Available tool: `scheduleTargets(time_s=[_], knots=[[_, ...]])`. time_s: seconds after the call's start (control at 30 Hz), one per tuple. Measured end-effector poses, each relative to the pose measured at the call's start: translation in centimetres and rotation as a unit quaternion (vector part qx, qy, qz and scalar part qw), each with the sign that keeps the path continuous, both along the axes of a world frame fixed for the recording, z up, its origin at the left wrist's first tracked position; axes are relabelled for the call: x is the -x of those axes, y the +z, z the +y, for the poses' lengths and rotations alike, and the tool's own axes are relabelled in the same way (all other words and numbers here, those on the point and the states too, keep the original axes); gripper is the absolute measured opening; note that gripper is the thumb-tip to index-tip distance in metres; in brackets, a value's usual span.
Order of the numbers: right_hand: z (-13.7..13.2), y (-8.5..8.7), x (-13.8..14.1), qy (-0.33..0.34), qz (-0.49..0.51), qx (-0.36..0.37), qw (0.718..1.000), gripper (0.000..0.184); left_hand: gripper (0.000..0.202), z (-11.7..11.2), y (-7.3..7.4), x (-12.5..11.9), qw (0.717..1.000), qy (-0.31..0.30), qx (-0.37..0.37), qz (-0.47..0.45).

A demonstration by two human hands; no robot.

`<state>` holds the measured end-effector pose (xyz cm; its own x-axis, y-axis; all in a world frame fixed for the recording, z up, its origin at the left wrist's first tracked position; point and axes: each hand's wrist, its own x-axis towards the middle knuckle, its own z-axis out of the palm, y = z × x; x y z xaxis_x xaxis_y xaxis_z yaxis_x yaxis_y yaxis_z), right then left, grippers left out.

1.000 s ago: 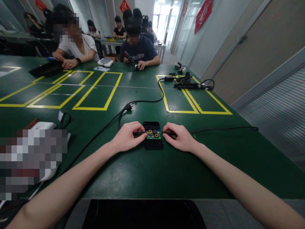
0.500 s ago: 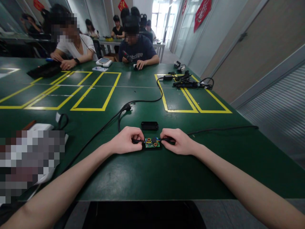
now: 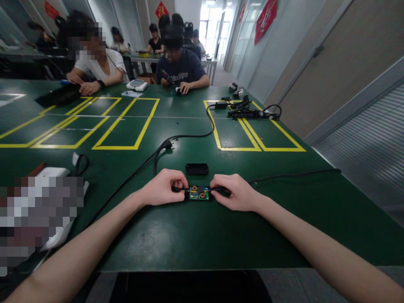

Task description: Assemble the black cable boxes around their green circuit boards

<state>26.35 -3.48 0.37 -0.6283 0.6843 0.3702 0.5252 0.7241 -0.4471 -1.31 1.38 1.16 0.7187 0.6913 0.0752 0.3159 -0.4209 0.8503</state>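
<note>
A small green circuit board [image 3: 198,193] with orange coils lies on the green table [image 3: 195,235] between my hands. My left hand [image 3: 162,187] pinches the black cable where it joins the board's left end. My right hand [image 3: 232,191] pinches the black cable [image 3: 293,174] at the board's right end. A black case half [image 3: 197,169] lies apart, just beyond the board.
A black power cord with plug [image 3: 166,145] curves across the table. Yellow tape rectangles [image 3: 126,122] mark the surface. More black adapters and cables [image 3: 249,111] lie at the far right. Two people sit across the table [image 3: 179,69]. A white device [image 3: 52,172] lies at left.
The board has come out of the black case and moved toward me with both hands; the case half now lies alone beyond it.
</note>
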Motion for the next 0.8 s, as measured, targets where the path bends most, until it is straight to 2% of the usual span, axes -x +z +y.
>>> scheduleTargets(time_s=[0.23,0.4,0.57,0.7,0.8], knots=[[-0.07,-0.23,0.36,-0.033,-0.014,0.013,0.999,0.004,0.007,0.13,-0.17,0.20,1.000,-0.006,0.014,-0.009],[0.42,-0.62,0.21,-0.071,0.002,0.020,0.997,0.011,0.008,0.05,-0.20,-0.10,0.999,0.015,-0.049,-0.007],[0.72,-0.61,-0.07,-0.052,0.006,0.017,0.998,0.008,0.009,-0.03,-0.44,-0.31,0.994,0.028,-0.108,0.007],[0.67,-0.31,-0.30,-0.035,0.008,0.030,0.999,0.005,0.011,-0.11,-0.58,-0.25,0.986,0.013,-0.163,0.020],[0.70,-0.23,-0.54,-0.024,0.000,0.038,0.999,0.013,0.013,-0.21,-0.67,-0.21,0.982,0.007,-0.188,0.026]])
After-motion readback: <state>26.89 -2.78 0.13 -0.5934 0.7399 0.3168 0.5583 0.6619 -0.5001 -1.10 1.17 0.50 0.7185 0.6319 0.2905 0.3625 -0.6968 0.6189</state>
